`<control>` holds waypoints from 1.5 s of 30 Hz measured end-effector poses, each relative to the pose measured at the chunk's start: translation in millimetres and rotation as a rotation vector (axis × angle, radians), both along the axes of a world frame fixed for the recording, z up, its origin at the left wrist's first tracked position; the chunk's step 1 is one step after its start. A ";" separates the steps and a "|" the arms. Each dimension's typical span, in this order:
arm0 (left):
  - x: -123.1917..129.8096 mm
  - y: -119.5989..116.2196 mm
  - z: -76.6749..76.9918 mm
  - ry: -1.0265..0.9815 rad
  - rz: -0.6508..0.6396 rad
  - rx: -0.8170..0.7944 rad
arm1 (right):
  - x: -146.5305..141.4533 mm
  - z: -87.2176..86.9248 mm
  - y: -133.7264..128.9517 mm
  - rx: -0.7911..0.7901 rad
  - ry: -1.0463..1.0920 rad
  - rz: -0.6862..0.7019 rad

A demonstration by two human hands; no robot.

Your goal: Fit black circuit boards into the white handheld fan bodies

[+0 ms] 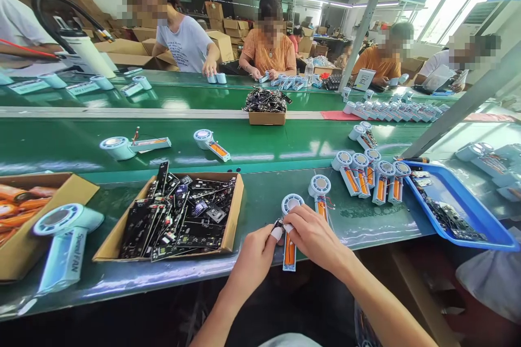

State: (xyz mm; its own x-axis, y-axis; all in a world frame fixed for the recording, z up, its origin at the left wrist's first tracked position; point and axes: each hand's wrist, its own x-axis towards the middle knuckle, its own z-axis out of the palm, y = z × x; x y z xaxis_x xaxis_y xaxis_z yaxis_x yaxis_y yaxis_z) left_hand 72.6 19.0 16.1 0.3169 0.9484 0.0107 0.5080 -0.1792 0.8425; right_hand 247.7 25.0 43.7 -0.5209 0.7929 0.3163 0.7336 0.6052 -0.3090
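Observation:
A light blue handheld fan [289,261] lies at the table's front edge, its handle open and an orange battery inside. My left hand [256,252], with a white cover on the thumb, pinches a small dark part, perhaps the end of a circuit board [278,223], beside the fan's neck. Over the fan's neck, the fingers of my right hand [315,236] are closed together near that part, a white cover on one fingertip. What they grip is hidden. Just behind stands another open fan [319,186] with loose wires.
To the left are a carton of black circuit boards [234,222], an empty-handled fan [67,244] and a carton of orange batteries [77,187]. Several open fans [360,160] and a blue tray [494,230] lie right. Across the green conveyor belt [260,143], people sit working.

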 end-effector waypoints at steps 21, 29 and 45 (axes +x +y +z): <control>-16.8 15.3 3.4 -0.015 -0.212 0.073 | 10.0 -1.3 10.6 -0.129 0.148 -0.013; -17.2 15.3 -2.9 -0.021 -0.236 0.081 | 8.3 0.3 10.8 -0.074 0.067 0.083; -12.2 -10.4 -12.8 0.045 0.114 0.006 | 8.4 -6.5 -14.0 -0.254 0.393 -0.035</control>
